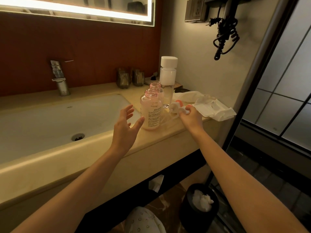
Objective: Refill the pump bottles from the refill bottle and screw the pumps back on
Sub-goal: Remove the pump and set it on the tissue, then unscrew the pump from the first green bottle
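While right hand [190, 117] grips pump [175, 108], left hand [124, 128] spread beside uncapped bottle [150, 113]; tissues [213, 108] behind.

- Two uncapped bottles are standing: the near pump bottle [151, 115] and the far pump bottle [155, 85].
- One refill bottle [168, 78] is standing behind them.
- Two orange pump parts are showing, the near orange part [188, 107] and the far orange part [179, 102], beside one white pump head [173, 108].
- Two tumblers are sitting at the back: the left tumbler [123, 79] and the right tumbler [138, 76].
- One faucet [59, 78] is standing over one sink [42, 118].
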Demonstrator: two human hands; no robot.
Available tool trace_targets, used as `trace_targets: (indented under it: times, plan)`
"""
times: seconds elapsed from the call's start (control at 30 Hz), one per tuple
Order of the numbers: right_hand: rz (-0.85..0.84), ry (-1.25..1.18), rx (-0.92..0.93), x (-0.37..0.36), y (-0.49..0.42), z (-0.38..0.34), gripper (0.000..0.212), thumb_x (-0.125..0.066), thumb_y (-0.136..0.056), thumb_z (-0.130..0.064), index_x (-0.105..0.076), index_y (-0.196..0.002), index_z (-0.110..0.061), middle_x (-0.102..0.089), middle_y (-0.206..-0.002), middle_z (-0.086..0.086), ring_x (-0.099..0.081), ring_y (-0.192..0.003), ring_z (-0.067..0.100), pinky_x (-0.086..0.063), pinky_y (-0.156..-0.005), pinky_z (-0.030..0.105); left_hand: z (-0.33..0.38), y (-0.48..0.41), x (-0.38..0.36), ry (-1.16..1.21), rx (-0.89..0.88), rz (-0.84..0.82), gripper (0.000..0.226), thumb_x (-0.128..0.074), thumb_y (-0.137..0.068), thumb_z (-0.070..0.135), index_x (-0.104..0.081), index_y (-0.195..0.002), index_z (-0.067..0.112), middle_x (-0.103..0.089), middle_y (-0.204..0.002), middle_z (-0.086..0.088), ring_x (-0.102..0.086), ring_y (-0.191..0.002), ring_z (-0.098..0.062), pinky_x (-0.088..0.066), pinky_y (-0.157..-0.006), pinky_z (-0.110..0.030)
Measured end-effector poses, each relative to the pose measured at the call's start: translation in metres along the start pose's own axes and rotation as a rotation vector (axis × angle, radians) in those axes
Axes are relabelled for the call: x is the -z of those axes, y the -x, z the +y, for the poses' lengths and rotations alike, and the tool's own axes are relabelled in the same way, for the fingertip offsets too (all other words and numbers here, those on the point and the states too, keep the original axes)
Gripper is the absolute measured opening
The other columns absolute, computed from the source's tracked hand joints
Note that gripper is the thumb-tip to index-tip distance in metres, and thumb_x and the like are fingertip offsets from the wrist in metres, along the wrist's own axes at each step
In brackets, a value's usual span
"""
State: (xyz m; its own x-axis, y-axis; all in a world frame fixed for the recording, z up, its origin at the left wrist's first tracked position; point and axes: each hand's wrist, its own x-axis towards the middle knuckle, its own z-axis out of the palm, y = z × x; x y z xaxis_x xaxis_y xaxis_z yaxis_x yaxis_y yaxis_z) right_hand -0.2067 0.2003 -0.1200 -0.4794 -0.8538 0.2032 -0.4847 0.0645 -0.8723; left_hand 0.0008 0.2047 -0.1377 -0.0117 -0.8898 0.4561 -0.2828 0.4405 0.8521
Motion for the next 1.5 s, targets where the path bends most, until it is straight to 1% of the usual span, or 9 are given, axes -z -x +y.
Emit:
trace_targets:
  times: [0.13,0.23,0.33,0.5,0.6,0.83,1.1,1.2,1.5]
  plan:
    - [-0.026,-0.002,0.042,-0.003,0.009,-0.010,0.050,-0.059,-0.086,-0.038,-0.047,-0.130,-0.018,-0.049,-0.127,0.007,-0.059,-0.103,0.027,-0.052,-0.086,0.044,0.006,0.009,0.002,0.004,-0.008,0.016,0.055,-0.061,-0.086,0.026,-0.038,-0.135,0.017,-0.048,-0.134,-0.003,-0.045,-0.115,-0.008,-0.041,-0.094,-0.027]
    - [-0.050,-0.006,0.079,-0.004,0.020,-0.019,0.041,-0.057,-0.089,-0.027,-0.048,-0.126,-0.014,-0.050,-0.125,0.007,-0.061,-0.097,0.024,-0.055,-0.081,0.038,0.010,0.017,0.007,-0.015,-0.013,0.044,0.055,-0.061,-0.087,0.027,-0.037,-0.135,0.017,-0.048,-0.133,-0.002,-0.046,-0.113,-0.007,-0.042,-0.093,-0.026]
    - [-0.067,-0.055,0.151,-0.008,0.036,-0.030,0.034,-0.056,-0.091,-0.022,-0.050,-0.123,-0.010,-0.056,-0.108,0.001,-0.061,-0.098,0.022,-0.055,-0.078,0.031,0.016,0.029,0.019,-0.014,-0.003,0.096,0.056,-0.061,-0.087,0.025,-0.035,-0.136,0.017,-0.048,-0.133,-0.003,-0.047,-0.113,-0.009,-0.042,-0.091,-0.024]
    - [-0.195,-0.206,0.269,-0.024,0.070,-0.055,0.033,-0.053,-0.093,-0.022,-0.051,-0.123,-0.010,-0.062,-0.110,0.010,-0.062,-0.089,0.017,-0.048,-0.057,0.013,0.020,0.054,0.051,-0.027,0.007,0.175,0.058,-0.060,-0.087,0.025,-0.032,-0.137,0.016,-0.049,-0.130,-0.003,-0.049,-0.113,-0.012,-0.043,-0.090,-0.025]
    - [-0.302,-0.277,0.343,-0.036,0.097,-0.075,0.031,-0.051,-0.094,-0.022,-0.052,-0.123,-0.009,-0.062,-0.096,0.007,-0.057,-0.072,0.008,-0.046,-0.056,0.012,0.023,0.066,0.076,-0.061,0.017,0.252,0.056,-0.059,-0.088,0.025,-0.033,-0.137,0.016,-0.050,-0.128,-0.003,-0.050,-0.112,-0.011,-0.043,-0.087,-0.023]
    - [-0.551,-0.380,0.421,-0.072,0.151,-0.125,0.021,-0.051,-0.094,-0.023,-0.055,-0.114,-0.016,-0.063,-0.081,0.001,-0.058,-0.067,0.010,-0.047,-0.057,0.019,0.031,0.093,0.136,-0.170,0.065,0.505,0.053,-0.057,-0.090,0.030,-0.034,-0.135,0.018,-0.052,-0.126,-0.001,-0.051,-0.108,-0.009,-0.039,-0.073,-0.006]
    - [-0.853,-0.440,0.468,-0.110,0.190,-0.157,0.017,-0.051,-0.094,-0.020,-0.057,-0.109,-0.014,-0.064,-0.078,0.002,-0.057,-0.065,0.011,-0.047,-0.057,0.022,0.038,0.123,0.203,-0.211,0.153,0.762,0.048,-0.055,-0.091,0.029,-0.037,-0.134,0.018,-0.054,-0.122,0.002,-0.052,-0.105,-0.007,-0.037,-0.073,-0.008]
    - [-0.946,-0.454,0.479,-0.133,0.199,-0.173,0.019,-0.051,-0.094,-0.020,-0.058,-0.110,-0.013,-0.064,-0.079,0.003,-0.057,-0.066,0.013,-0.047,-0.058,0.023,0.036,0.128,0.230,-0.206,0.188,0.840,0.046,-0.055,-0.092,0.029,-0.038,-0.133,0.019,-0.054,-0.121,0.003,-0.052,-0.105,-0.007,-0.038,-0.081,-0.018]
    - [-1.117,-0.493,0.492,-0.229,0.239,-0.225,0.014,-0.050,-0.094,-0.023,-0.058,-0.104,-0.017,-0.064,-0.080,0.003,-0.058,-0.068,0.012,-0.049,-0.061,0.023,0.000,0.132,0.331,-0.203,0.296,1.096,0.046,-0.059,-0.089,0.029,-0.042,-0.130,0.020,-0.051,-0.124,0.004,-0.048,-0.110,-0.011,-0.037,-0.092,-0.027]
